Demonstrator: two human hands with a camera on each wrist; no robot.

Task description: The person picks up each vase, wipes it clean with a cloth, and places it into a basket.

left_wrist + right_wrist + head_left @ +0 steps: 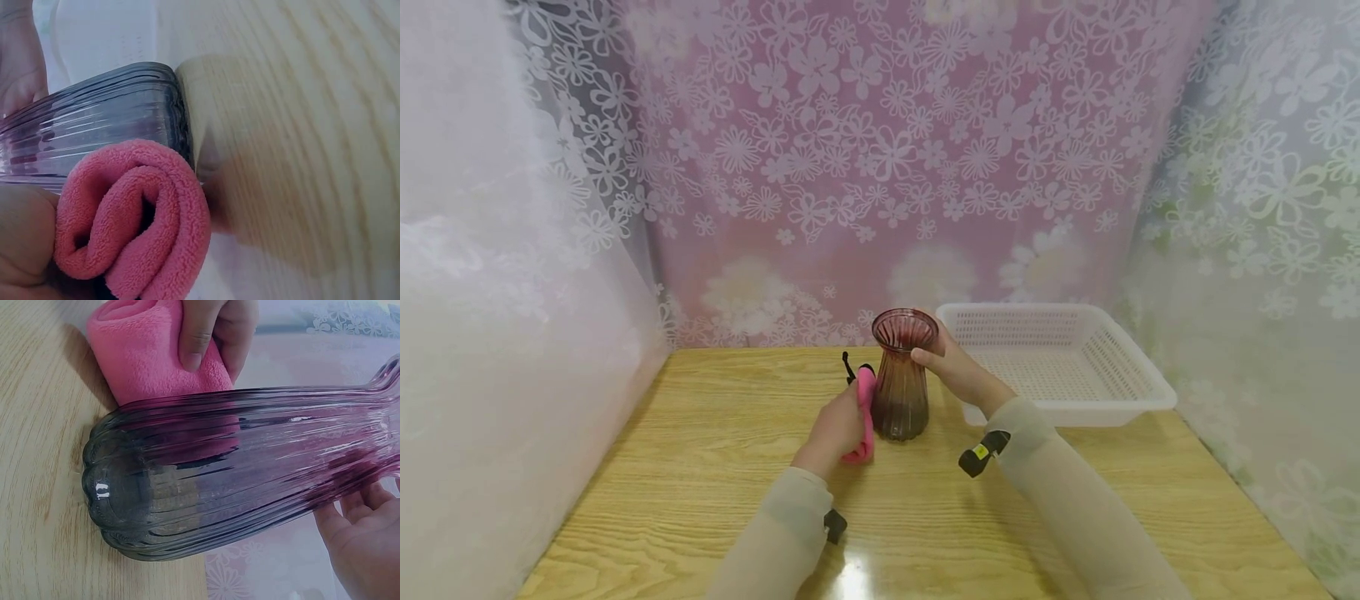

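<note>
— On the wooden table (700,467), what is seen, from largest down?
— A white basket (1138,385) is set at the right; just beside it a ribbed glass vase (900,392) is kept upright, its neck gripped by the right hand (951,367).
— And the left hand (835,429)?
— A folded pink cloth (867,417) is clasped in its curled fingers and pressed against the vase's side
</note>
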